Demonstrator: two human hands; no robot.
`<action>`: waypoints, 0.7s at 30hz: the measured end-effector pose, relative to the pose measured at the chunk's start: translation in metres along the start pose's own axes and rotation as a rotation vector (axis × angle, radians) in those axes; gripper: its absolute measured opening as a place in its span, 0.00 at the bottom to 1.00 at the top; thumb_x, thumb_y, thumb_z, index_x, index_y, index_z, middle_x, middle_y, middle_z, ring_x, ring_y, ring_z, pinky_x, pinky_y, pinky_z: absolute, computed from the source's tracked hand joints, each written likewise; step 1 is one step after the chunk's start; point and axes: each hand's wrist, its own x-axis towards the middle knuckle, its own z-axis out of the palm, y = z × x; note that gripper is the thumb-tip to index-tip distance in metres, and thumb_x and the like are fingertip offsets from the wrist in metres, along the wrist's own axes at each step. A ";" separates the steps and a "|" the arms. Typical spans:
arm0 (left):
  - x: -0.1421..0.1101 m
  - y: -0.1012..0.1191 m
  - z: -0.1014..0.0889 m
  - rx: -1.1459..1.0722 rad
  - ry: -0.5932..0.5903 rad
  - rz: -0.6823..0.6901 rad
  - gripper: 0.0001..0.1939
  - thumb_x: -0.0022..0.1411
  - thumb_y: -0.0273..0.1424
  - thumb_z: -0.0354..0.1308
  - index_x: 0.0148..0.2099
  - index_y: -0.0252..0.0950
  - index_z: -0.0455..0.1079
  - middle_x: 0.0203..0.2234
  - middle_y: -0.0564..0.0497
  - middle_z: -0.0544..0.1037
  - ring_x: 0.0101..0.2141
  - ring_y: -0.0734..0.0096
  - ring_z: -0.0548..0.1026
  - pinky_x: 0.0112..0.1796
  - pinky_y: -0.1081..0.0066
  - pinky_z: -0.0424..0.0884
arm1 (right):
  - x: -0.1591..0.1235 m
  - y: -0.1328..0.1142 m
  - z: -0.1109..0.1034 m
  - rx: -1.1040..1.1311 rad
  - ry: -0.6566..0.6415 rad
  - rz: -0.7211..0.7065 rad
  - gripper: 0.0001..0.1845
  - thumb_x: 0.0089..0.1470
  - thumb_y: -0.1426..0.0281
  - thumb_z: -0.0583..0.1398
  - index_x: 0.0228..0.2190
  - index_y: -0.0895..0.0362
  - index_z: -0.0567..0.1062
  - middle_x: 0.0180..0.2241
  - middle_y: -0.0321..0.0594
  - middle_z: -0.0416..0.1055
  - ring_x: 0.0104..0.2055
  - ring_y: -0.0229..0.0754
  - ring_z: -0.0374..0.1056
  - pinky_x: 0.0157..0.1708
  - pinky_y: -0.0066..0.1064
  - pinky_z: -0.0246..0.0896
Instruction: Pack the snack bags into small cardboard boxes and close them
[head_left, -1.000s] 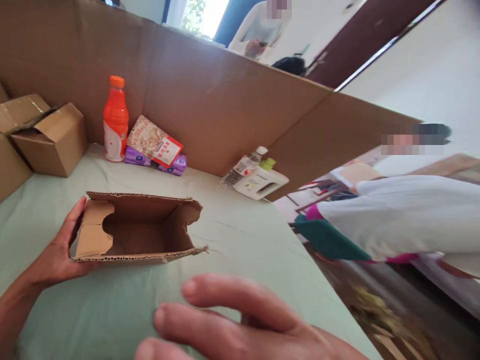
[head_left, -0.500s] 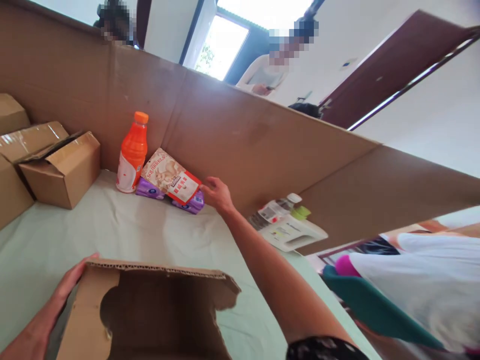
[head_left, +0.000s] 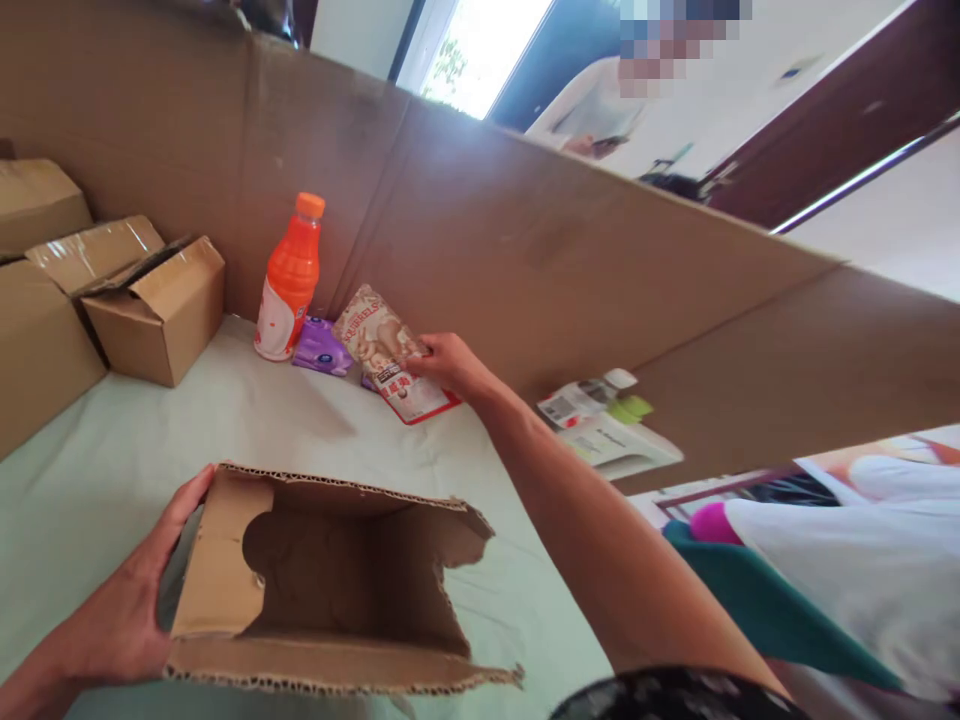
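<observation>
My right hand (head_left: pixel 448 365) pinches the edge of a flat snack pouch (head_left: pixel 386 350) printed with "SQUIRRELS", lifted and tilted above the cloth. Just behind the pouch lie purple packets (head_left: pixel 322 347), one of them mostly hidden by it. An orange bottle (head_left: pixel 289 280) stands upright to their left. At the near side, my left hand (head_left: pixel 146 590) grips the left side of an open cardboard box (head_left: pixel 225 560), its fingers partly out of sight behind the wall. The box faces me with torn edges, and nothing shows inside it.
Smaller cardboard boxes (head_left: pixel 161 315) stand at the left. Along the tall cardboard wall (head_left: pixel 510 260) on the right are a clear bottle (head_left: pixel 577 400) and a white jug with a green cap (head_left: pixel 622 445). Other people are beyond the wall and at the right.
My right hand has taken hold of the pouch and drawn it off the purple packets, toward me and to the right. More of the box and my left hand now shows.
</observation>
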 end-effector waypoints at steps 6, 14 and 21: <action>0.011 -0.008 -0.004 -0.008 -0.008 0.119 0.58 0.58 0.51 0.65 0.76 0.48 0.31 0.74 0.42 0.48 0.68 0.36 0.57 0.63 0.46 0.63 | -0.115 -0.048 -0.056 0.707 0.609 -0.292 0.13 0.45 0.62 0.70 0.29 0.53 0.74 0.27 0.32 0.73 0.31 0.40 0.70 0.35 0.32 0.68; 0.016 -0.001 -0.008 -0.217 -0.073 0.092 0.64 0.52 0.51 0.70 0.76 0.47 0.29 0.73 0.39 0.49 0.69 0.40 0.55 0.65 0.45 0.60 | -0.203 -0.103 -0.047 0.850 0.315 -0.328 0.16 0.44 0.58 0.74 0.28 0.55 0.79 0.26 0.37 0.78 0.23 0.39 0.70 0.23 0.29 0.68; 0.022 -0.006 -0.035 -0.180 -0.177 0.087 0.63 0.53 0.52 0.69 0.76 0.47 0.30 0.75 0.40 0.42 0.71 0.42 0.49 0.67 0.45 0.54 | -0.223 -0.104 -0.008 0.568 -0.002 -0.277 0.15 0.52 0.57 0.66 0.29 0.57 0.78 0.26 0.38 0.73 0.27 0.39 0.65 0.24 0.27 0.64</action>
